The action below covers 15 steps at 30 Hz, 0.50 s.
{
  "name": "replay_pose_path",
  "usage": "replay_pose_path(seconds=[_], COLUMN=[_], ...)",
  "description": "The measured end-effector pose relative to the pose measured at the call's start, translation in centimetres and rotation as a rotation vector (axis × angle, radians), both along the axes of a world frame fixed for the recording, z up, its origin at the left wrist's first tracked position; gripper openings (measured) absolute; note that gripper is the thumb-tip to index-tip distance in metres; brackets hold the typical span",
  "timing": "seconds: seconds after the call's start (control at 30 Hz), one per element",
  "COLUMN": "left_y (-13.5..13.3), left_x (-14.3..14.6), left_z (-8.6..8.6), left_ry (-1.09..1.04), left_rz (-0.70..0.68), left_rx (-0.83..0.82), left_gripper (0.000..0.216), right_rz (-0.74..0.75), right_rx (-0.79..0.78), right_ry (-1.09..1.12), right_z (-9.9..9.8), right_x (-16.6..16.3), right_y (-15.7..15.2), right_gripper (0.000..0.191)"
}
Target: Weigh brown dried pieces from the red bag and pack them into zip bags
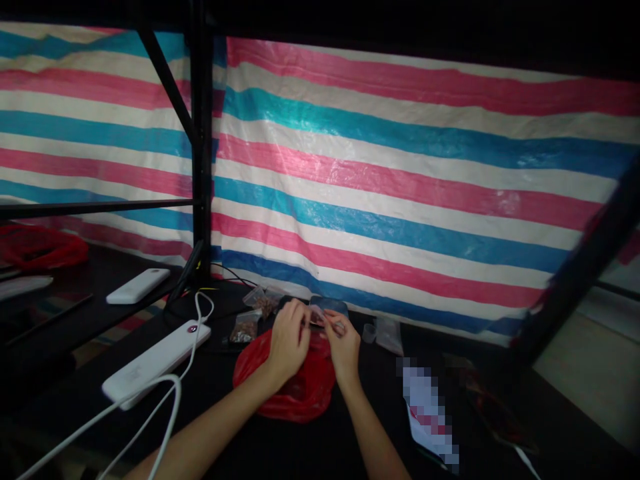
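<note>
My left hand (289,339) and my right hand (343,341) meet over a red plastic bag (295,390) on a dark table. Both hands are closed in a pinch on a small clear packet (317,316) held between them. Its contents are too small to make out. Two small clear bags with brown bits (245,329) lie just left of my left hand, one behind the other. A clear flat packet (330,307) lies just beyond my fingers.
A white power bank (155,363) with white cables lies at the left; a second white one (138,285) sits on a lower shelf. A black metal post (202,153) stands behind. A striped tarp (400,187) forms the back wall. Another red bag (40,247) lies far left.
</note>
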<state>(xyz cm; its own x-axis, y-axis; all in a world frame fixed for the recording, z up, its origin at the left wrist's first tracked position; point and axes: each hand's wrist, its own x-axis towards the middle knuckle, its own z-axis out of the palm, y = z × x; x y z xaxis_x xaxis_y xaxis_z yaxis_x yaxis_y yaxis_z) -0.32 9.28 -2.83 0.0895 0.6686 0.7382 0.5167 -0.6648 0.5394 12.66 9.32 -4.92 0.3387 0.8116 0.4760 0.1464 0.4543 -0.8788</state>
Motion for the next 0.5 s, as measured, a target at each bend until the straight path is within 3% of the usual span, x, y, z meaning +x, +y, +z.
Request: replay_pose_path(seconds=[0.07, 0.17, 0.27, 0.43, 0.5], left_y=[-0.4, 0.3, 1.8, 3.4, 3.5], left_x=[0.5, 0.6, 0.3, 0.3, 0.4], left_z=[0.0, -0.4, -1.2, -2.3, -2.3], left_ry=[0.095, 0.048, -0.117, -0.434, -0.552], left_rz=[-0.125, -0.221, -0.288, -0.459, -0.500], left_rx=[-0.124, -0.265, -0.354, -0.727, -0.805], left_gripper=[0.009, 0.019, 0.030, 0.044, 0.045], right_rz=[-0.032, -0.048, -0.042, -0.058, -0.053], right_rx=[0.072, 0.127, 0.147, 0.205, 0.219], right_ry=[-0.134, -0.319, -0.399, -0.443, -0.469], right_z=[-0.2, -0.4, -0.6, -0.8, -0.7], right_x=[-0.1, -0.1, -0.1, -0.4, -0.7], right_y=[-0.2, -0.4, -0.5, -0.5, -0.7], right_gripper=[0.017, 0.013, 0.015, 0.015, 0.017])
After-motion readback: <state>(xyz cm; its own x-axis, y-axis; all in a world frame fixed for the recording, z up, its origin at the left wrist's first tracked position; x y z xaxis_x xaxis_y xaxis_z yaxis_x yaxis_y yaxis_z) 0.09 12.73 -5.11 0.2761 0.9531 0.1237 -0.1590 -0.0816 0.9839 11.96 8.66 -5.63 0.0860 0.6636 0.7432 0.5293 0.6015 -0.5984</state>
